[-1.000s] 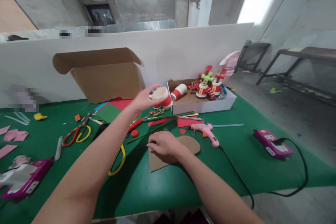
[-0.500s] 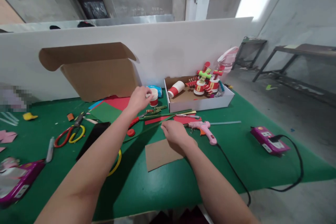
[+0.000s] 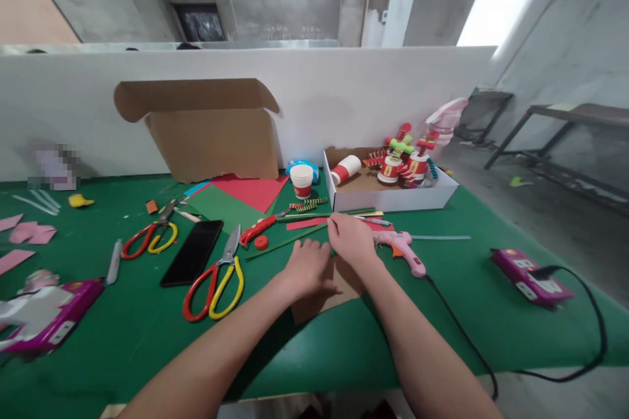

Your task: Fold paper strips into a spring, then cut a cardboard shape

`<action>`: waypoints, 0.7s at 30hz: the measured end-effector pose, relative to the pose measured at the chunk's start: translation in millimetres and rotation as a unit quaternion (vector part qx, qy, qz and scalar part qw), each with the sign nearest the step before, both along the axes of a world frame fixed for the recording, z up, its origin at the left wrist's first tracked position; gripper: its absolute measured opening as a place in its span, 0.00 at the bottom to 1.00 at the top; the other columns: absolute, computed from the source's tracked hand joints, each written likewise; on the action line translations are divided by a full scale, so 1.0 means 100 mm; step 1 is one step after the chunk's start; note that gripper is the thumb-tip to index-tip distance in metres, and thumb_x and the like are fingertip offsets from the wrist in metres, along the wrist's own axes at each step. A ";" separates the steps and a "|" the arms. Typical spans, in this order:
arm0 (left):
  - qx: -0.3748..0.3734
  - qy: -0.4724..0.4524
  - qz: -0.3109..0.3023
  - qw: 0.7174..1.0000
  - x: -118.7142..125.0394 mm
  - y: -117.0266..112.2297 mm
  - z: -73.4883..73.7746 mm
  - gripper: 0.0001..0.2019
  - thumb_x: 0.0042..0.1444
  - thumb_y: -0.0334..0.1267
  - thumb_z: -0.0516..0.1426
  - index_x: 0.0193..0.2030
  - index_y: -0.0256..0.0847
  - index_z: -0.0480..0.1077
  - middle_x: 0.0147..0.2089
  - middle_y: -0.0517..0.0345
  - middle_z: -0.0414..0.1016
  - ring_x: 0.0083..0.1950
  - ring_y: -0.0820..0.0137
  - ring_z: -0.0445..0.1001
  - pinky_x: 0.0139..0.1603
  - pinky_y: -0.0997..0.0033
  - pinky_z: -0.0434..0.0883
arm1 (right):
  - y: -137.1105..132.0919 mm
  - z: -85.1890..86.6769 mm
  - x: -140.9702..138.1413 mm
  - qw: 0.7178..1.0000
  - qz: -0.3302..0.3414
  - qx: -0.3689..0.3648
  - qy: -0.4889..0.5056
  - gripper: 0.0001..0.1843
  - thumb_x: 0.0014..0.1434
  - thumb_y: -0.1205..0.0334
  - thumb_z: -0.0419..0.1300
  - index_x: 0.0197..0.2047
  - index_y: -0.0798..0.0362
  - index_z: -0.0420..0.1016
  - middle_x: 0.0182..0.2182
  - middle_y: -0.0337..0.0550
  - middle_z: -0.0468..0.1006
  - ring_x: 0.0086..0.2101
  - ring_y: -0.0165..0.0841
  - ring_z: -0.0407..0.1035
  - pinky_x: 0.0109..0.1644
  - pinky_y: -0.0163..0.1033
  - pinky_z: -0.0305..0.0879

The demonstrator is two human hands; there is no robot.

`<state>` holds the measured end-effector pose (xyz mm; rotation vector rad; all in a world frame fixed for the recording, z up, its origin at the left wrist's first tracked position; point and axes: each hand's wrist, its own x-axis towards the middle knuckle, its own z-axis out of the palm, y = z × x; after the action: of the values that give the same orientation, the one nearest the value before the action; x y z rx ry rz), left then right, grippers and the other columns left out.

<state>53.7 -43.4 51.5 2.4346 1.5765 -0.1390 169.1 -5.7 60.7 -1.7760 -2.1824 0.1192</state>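
Observation:
My left hand (image 3: 310,268) lies over the piece of brown cardboard (image 3: 314,306), fingers bent and thumb stretched apart from them. Just right of it, my right hand (image 3: 352,237) is closed, its fingers together at the end of a thin green strip (image 3: 285,242); what they pinch, if anything, is hidden. Behind the hands stands a red and white paper cup (image 3: 301,182), upright. The pink glue gun (image 3: 400,245) lies by my right wrist. Left of my left hand are scissors with one red and one yellow handle (image 3: 215,288).
A white box (image 3: 393,198) holding cup figures stands at the back right. A black phone (image 3: 192,253), more scissors (image 3: 151,236), a red-handled tool (image 3: 258,230) and coloured paper (image 3: 255,191) lie leftward. The glue gun's cord runs off the front edge; a purple power block (image 3: 528,277) sits right.
My left hand has come away from the paper cup, down and toward me onto the cardboard. My right hand stays close to the green strip's end. The view has shifted slightly.

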 end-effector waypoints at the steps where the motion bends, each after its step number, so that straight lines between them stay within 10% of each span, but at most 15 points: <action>1: -0.017 -0.010 0.001 1.000 -0.01 0.01 0.02 0.33 0.43 0.58 0.63 0.52 0.39 0.66 0.51 0.41 0.73 0.53 0.49 0.68 0.51 0.52 0.62 | -0.01 0.00 -0.01 1.000 0.006 0.022 0.010 0.14 0.65 0.62 0.47 0.36 0.53 0.73 0.34 0.48 0.80 0.34 0.35 0.72 0.33 0.36 0.54; 21: -0.025 -0.034 0.005 0.999 0.13 -0.05 0.02 0.39 0.36 0.54 0.67 0.56 0.41 0.66 0.54 0.41 0.70 0.56 0.46 0.66 0.56 0.47 0.61 | -0.05 -0.02 0.00 0.970 0.082 0.170 0.152 0.14 0.64 0.63 0.47 0.36 0.53 0.74 0.35 0.47 0.79 0.38 0.36 0.71 0.44 0.37 0.61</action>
<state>66.7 -47.9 53.7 2.3679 1.5378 -0.0905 168.8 -10.9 58.8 -1.2982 -1.9855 0.0473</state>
